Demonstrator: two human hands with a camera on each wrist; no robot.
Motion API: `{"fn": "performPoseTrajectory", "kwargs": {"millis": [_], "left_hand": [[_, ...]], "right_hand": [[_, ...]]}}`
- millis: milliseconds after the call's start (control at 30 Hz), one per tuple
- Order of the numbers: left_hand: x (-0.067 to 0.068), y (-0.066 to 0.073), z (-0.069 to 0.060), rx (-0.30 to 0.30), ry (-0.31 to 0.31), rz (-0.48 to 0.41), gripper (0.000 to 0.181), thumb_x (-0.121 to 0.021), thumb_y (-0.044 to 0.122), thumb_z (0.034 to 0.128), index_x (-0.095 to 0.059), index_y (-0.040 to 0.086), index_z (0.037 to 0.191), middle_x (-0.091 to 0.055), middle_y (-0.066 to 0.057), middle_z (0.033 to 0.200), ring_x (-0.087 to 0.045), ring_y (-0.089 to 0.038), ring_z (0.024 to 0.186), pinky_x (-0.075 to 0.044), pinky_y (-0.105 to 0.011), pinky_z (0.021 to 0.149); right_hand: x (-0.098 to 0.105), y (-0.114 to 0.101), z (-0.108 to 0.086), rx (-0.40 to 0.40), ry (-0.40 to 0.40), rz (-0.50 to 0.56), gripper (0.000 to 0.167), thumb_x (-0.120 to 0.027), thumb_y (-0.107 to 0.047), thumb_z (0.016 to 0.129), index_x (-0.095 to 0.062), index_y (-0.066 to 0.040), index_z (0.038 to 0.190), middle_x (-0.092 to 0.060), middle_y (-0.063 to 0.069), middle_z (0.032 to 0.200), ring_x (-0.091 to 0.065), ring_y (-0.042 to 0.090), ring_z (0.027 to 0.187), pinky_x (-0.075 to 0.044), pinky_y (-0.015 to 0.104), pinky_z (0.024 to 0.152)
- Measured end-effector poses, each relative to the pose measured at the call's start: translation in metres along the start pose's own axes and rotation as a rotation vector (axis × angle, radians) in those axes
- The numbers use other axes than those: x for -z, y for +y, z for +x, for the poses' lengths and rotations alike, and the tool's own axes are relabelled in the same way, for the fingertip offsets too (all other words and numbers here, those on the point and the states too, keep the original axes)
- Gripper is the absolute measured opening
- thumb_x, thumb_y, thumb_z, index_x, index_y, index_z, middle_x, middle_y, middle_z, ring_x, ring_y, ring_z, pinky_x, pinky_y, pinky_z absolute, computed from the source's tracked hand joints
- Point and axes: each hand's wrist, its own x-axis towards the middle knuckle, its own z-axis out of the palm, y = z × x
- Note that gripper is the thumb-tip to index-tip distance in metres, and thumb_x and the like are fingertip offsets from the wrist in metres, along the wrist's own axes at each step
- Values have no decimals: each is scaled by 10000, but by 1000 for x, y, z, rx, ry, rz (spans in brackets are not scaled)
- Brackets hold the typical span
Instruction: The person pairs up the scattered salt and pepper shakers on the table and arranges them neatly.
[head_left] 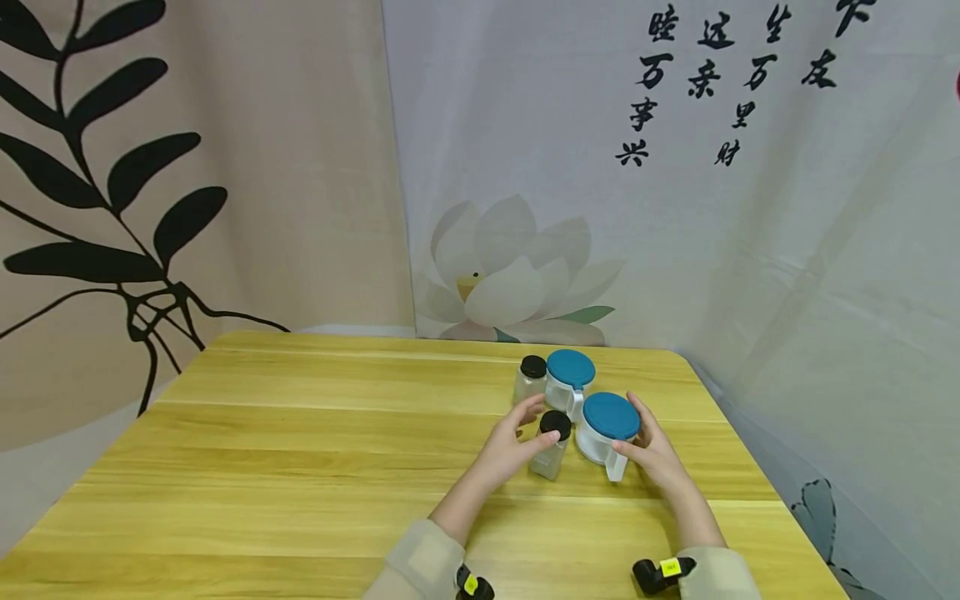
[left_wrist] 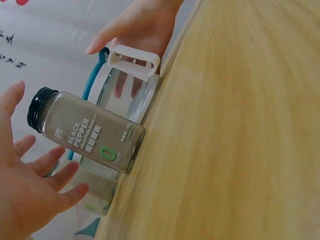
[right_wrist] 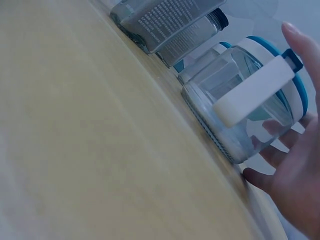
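Plainly black-capped, clear pepper jar (left_wrist: 95, 131)

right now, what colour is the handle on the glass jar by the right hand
The handle is white, seen best in the right wrist view.

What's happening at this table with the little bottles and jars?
Someone has both hands at the containers on a wooden table. The left hand, fingers apart, is beside the front bottle, labelled black pepper, and isn't gripping it. The right hand is around one side of the front blue-lidded jar; whether it touches is hard to tell. A rear bottle and a rear jar stand just beyond. All four stand upright, lids on.
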Motion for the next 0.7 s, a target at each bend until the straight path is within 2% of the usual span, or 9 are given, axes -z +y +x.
{"fn": "performPoseTrajectory", "kwargs": {"millis": [167,300,400,467,700], "left_hand": [[-3,-22,10,-2,5,-12,577,-675,181,912,-426,84,1423,-511,-149,1341,-443,-411,1227,-318,-582,997],[-7,-39,16,9,8,-5,587,-689,221,904,-434,156,1428,-503,-123,1362,-465,-340,1228,-343,-551,995],[-8,-41,17,13,3,-1,583,-696,257,898,-447,184,1421,-499,-128,1367,-475,-321,1220,-376,-529,978],[-8,-42,17,8,-1,1,579,-694,267,899,-452,178,1417,-501,-136,1363,-483,-320,1208,-398,-516,960],[-9,-39,17,-8,-18,0,551,-681,255,910,-467,121,1400,-537,-142,1315,-506,-320,1171,-443,-472,917]], "right_hand": [[-1,0,1,-11,-10,34,848,-619,26,881,-79,-37,1531,-114,279,1536,-256,421,1328,-375,136,879],[-1,2,1,-12,-10,61,856,-631,16,870,-85,-27,1527,-120,284,1531,-374,189,1263,-393,156,883],[-1,3,1,-8,-15,89,871,-641,5,863,-77,-21,1526,-109,286,1531,-414,4,1173,-396,160,887],[-1,4,1,-5,-19,106,878,-644,6,861,-71,-19,1525,-99,288,1532,-425,-45,1142,-398,161,886],[1,8,3,-5,-34,140,877,-638,22,866,-65,-28,1527,-145,304,1510,-462,-21,1122,-416,178,879]]}}
